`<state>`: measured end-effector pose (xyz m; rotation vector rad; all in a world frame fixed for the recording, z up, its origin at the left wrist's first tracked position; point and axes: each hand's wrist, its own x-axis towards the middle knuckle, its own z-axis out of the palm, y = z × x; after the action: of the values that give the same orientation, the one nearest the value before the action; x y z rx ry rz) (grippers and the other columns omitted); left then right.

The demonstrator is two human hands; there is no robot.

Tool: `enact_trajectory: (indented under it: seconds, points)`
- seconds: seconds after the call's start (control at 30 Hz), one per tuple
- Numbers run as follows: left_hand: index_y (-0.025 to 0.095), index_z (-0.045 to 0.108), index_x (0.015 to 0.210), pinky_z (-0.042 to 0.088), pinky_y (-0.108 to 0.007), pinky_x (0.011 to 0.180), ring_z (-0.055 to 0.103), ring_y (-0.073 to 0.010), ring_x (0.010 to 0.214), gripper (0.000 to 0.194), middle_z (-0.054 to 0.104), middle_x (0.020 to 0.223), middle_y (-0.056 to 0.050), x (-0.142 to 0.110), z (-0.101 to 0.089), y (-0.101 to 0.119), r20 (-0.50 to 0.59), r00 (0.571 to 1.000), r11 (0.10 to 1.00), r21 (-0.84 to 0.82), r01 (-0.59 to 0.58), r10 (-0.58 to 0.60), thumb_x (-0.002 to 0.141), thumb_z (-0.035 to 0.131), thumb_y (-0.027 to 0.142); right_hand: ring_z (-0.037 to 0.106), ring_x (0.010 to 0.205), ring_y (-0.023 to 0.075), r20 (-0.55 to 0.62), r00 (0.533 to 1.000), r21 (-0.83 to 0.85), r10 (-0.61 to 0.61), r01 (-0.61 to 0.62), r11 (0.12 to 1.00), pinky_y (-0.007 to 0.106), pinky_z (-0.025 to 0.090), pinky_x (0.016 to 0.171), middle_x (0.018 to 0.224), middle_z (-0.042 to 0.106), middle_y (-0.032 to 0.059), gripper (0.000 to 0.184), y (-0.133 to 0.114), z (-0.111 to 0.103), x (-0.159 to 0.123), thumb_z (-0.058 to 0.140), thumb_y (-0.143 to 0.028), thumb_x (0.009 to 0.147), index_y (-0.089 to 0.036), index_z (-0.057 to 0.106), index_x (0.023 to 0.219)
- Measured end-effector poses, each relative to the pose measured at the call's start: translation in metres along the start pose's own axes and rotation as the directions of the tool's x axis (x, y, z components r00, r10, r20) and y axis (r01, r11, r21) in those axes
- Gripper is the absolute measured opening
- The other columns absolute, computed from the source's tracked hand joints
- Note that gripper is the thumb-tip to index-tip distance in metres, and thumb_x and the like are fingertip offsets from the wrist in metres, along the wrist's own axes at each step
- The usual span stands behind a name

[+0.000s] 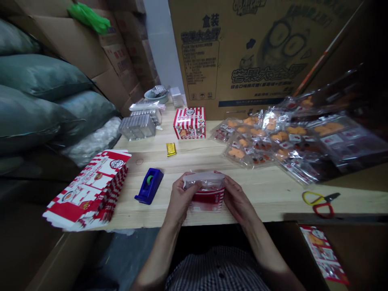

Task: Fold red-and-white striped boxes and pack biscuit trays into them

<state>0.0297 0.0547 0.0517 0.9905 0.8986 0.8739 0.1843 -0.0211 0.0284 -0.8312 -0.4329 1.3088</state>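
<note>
Both my hands hold a small red-and-white striped box (206, 194) at the near edge of the wooden table (266, 194). My left hand (180, 198) grips its left side, fingers curled on the top. My right hand (238, 198) grips its right side. A clear plastic packet (204, 184) sticks out of the box's open top, under a white flap. A closed box of the same kind (189, 123) stands farther back.
A stack of flat red-and-white box blanks (91, 190) lies at the left. A blue tape dispenser (149, 186) and a small yellow sachet (171, 149) lie ahead. Clear packets of orange snacks (273, 141) cover the right. Scissors (321, 201) lie near the right edge. Large cartons (257, 52) stand behind.
</note>
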Motion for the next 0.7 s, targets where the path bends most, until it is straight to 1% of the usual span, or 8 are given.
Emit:
enact_trajectory:
  seconds: [0.1,0.2,0.27,0.37,0.43,0.57,0.63,0.7]
  points:
    - [0.016,0.062,0.085,0.046,-0.02,0.061,0.059,-0.011,0.061,0.026,0.067,0.072,0.002,0.001,0.001,-0.001,0.013,1.0,1.0,-0.003,-0.008,0.008,0.07,0.081,0.026,0.071,0.096,0.0243,0.016,0.999,-0.01,0.034,-0.034,0.999,0.038,0.054,0.089,0.102,0.078,0.0043,0.029,0.0,0.0,0.004,0.079,-0.035,0.079,-0.024,0.076,0.105]
    - [0.015,0.064,0.089,0.047,-0.021,0.064,0.061,-0.0117,0.065,0.026,0.068,0.076,0.001,0.003,-0.002,-0.001,0.036,0.999,0.999,0.014,-0.029,0.029,0.073,0.08,0.027,0.072,0.089,0.0242,0.012,0.999,-0.036,0.038,-0.038,0.999,0.036,0.056,0.083,0.091,0.079,0.0042,0.026,-0.003,0.001,0.009,0.08,-0.031,0.075,-0.021,0.076,0.099]
    - [0.016,0.067,0.098,0.048,-0.021,0.067,0.063,-0.0127,0.07,0.031,0.07,0.08,-0.001,0.003,-0.006,0.001,0.071,0.997,0.999,0.005,-0.036,0.035,0.072,0.082,0.027,0.073,0.085,0.024,-0.014,1.0,-0.062,0.024,-0.025,0.998,0.035,0.056,0.079,0.086,0.078,0.0035,0.026,-0.003,0.002,0.011,0.08,-0.03,0.073,-0.02,0.076,0.097]
    - [0.018,0.066,0.119,0.051,-0.026,0.082,0.068,-0.0177,0.09,0.046,0.072,0.103,-0.007,0.0,-0.018,0.007,0.145,0.989,0.993,-0.12,-0.01,0.028,0.078,0.079,0.034,0.072,0.081,0.0234,-0.059,0.998,-0.094,0.01,-0.015,0.995,0.034,0.056,0.075,0.083,0.078,0.0029,0.024,-0.003,0.002,0.013,0.08,-0.029,0.072,-0.019,0.075,0.094]
    - [0.017,0.067,0.122,0.05,-0.029,0.09,0.068,-0.02,0.099,0.046,0.072,0.113,-0.011,-0.002,-0.026,0.009,0.155,0.988,0.981,-0.193,0.015,0.016,0.081,0.075,0.038,0.072,0.078,0.0229,-0.077,0.997,-0.105,0.003,-0.011,0.994,0.033,0.055,0.073,0.082,0.078,0.0028,0.024,-0.003,0.001,0.013,0.081,-0.027,0.071,-0.019,0.075,0.092]
    - [0.015,0.074,0.11,0.05,-0.03,0.089,0.069,-0.0193,0.093,0.036,0.075,0.104,-0.01,-0.001,-0.034,0.007,0.137,0.991,0.986,-0.166,0.028,-0.005,0.077,0.079,0.03,0.071,0.077,0.0222,-0.073,0.997,-0.138,-0.011,0.001,0.99,0.033,0.055,0.072,0.083,0.078,0.0029,0.025,-0.003,-0.003,0.013,0.081,-0.026,0.07,-0.02,0.075,0.093]
    - [0.016,0.073,0.113,0.049,-0.029,0.089,0.07,-0.0194,0.094,0.037,0.075,0.105,-0.01,0.003,-0.033,0.006,0.162,0.987,0.99,-0.138,0.023,0.0,0.077,0.077,0.026,0.07,0.076,0.0215,-0.054,0.998,-0.166,-0.013,0.003,0.986,0.032,0.054,0.07,0.085,0.078,0.0027,0.024,-0.002,-0.005,0.016,0.08,-0.026,0.071,-0.021,0.075,0.094]
    - [0.015,0.072,0.116,0.049,-0.028,0.086,0.07,-0.0197,0.093,0.038,0.076,0.104,-0.009,0.01,-0.03,0.003,0.174,0.984,0.993,-0.118,-0.009,0.029,0.079,0.074,0.024,0.069,0.073,0.02,-0.03,0.999,-0.192,-0.032,0.026,0.981,0.03,0.053,0.067,0.084,0.077,0.0021,0.021,0.0,-0.005,0.022,0.077,-0.027,0.073,-0.021,0.075,0.093]
